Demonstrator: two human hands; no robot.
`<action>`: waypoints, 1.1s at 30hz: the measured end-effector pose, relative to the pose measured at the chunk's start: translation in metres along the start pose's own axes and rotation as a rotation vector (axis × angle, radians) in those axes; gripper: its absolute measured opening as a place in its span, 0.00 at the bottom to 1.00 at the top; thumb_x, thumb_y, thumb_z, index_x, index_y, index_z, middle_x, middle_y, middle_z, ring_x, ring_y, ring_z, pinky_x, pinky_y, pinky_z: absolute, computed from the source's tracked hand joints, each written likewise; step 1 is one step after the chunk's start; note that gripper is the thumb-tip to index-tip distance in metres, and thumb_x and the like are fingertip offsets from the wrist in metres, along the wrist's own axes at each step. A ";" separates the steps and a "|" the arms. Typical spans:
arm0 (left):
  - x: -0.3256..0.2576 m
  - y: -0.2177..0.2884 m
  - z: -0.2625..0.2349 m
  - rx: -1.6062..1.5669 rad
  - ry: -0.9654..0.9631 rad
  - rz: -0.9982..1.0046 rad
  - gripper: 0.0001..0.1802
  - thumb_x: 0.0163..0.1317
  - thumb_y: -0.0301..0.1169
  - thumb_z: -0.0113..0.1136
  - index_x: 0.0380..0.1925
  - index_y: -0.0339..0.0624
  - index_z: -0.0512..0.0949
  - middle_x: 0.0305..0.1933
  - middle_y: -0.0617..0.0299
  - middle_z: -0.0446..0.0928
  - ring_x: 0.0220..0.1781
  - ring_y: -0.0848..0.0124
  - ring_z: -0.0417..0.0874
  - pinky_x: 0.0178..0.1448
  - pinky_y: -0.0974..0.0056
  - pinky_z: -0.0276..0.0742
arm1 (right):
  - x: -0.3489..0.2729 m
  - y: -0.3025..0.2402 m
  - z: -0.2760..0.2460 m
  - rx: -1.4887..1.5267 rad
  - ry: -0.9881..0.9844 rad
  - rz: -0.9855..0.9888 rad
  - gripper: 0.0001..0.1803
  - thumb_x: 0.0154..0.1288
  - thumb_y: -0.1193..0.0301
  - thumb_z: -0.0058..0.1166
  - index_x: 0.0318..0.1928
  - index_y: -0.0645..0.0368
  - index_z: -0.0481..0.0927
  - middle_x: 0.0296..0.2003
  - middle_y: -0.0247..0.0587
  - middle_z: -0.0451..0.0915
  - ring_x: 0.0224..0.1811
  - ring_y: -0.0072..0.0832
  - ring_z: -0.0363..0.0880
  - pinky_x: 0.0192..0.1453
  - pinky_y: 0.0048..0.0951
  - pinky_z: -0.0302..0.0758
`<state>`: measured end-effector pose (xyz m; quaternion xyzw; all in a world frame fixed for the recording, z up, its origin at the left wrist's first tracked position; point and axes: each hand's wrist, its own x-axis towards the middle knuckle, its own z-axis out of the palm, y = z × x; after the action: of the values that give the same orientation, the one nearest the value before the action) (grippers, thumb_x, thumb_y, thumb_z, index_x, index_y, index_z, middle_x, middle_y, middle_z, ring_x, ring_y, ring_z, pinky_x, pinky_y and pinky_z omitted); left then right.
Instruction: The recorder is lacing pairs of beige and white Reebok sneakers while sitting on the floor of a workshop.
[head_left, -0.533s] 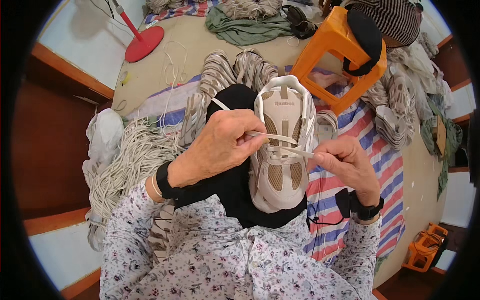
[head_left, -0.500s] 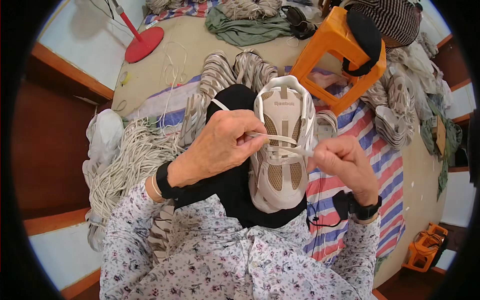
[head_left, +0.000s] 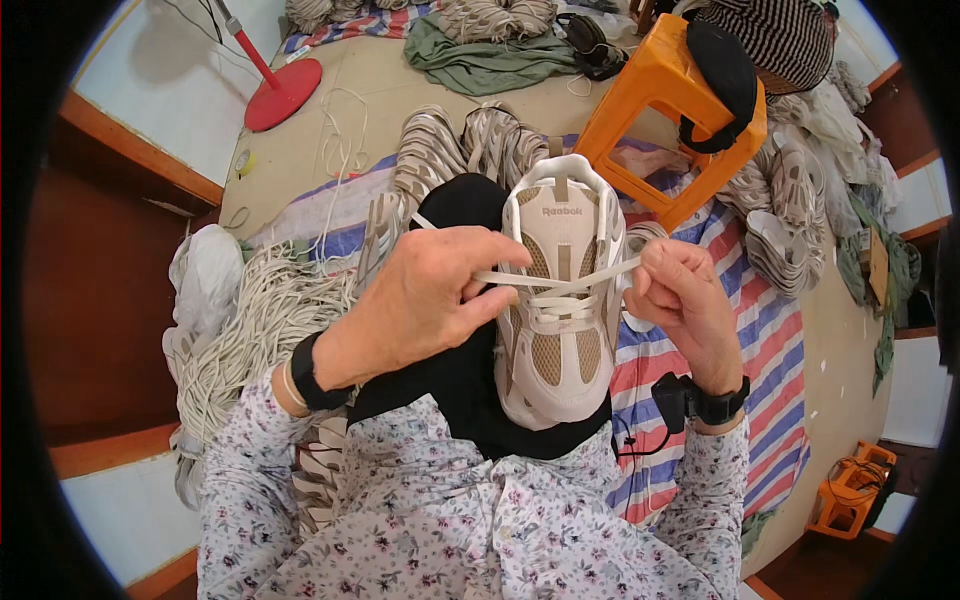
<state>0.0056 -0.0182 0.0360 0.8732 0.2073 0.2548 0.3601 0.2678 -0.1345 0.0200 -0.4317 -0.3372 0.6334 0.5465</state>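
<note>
A beige and white sneaker (head_left: 562, 345) with tan mesh rests on my black-covered lap, toe toward me. Its flat cream shoelace (head_left: 602, 272) is threaded low on the tongue, and the two strands cross above that lacing. My left hand (head_left: 430, 295) lies left of the shoe; thumb and forefinger are apart, and one strand runs between them into the curled fingers behind. Right of the shoe, my right hand (head_left: 682, 295) pinches the other strand, pulled out up and to the right.
Beyond the shoe stands an orange stool (head_left: 660, 120) with a black cap on it. A heap of cream laces (head_left: 265, 330) lies at left, near stacked shoe uppers (head_left: 430, 150). Striped sheeting (head_left: 745, 350) covers the floor at right. A red round base (head_left: 284, 95) stands at far left.
My right hand has moved slightly up and right, drawing its strand out longer. My left thumb and forefinger have parted, and the left hand has shifted a little left.
</note>
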 end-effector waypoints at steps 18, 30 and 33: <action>0.014 0.009 -0.015 0.330 -0.151 0.370 0.12 0.54 0.24 0.70 0.39 0.41 0.82 0.25 0.60 0.70 0.22 0.63 0.74 0.25 0.58 0.69 | -0.012 -0.013 0.026 -0.222 -0.080 -0.050 0.19 0.78 0.63 0.50 0.31 0.63 0.81 0.16 0.20 0.63 0.17 0.09 0.54 0.21 0.18 0.46; -0.008 -0.013 -0.008 -0.399 -0.221 -0.758 0.15 0.65 0.36 0.62 0.23 0.39 0.82 0.20 0.74 0.71 0.20 0.85 0.64 0.24 0.75 0.55 | -0.005 0.028 -0.028 0.021 0.038 0.001 0.18 0.77 0.64 0.50 0.30 0.61 0.78 0.15 0.20 0.60 0.13 0.12 0.51 0.20 0.18 0.49; -0.011 -0.015 -0.011 -0.465 -0.271 -0.794 0.15 0.67 0.37 0.61 0.25 0.39 0.83 0.19 0.73 0.72 0.19 0.86 0.64 0.24 0.77 0.55 | 0.001 0.042 -0.041 -0.039 0.025 0.015 0.17 0.77 0.64 0.51 0.30 0.60 0.78 0.14 0.21 0.61 0.13 0.12 0.51 0.20 0.18 0.50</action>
<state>-0.0127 -0.0087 0.0287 0.6482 0.4132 0.0210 0.6392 0.2883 -0.1429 -0.0341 -0.4526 -0.3393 0.6254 0.5375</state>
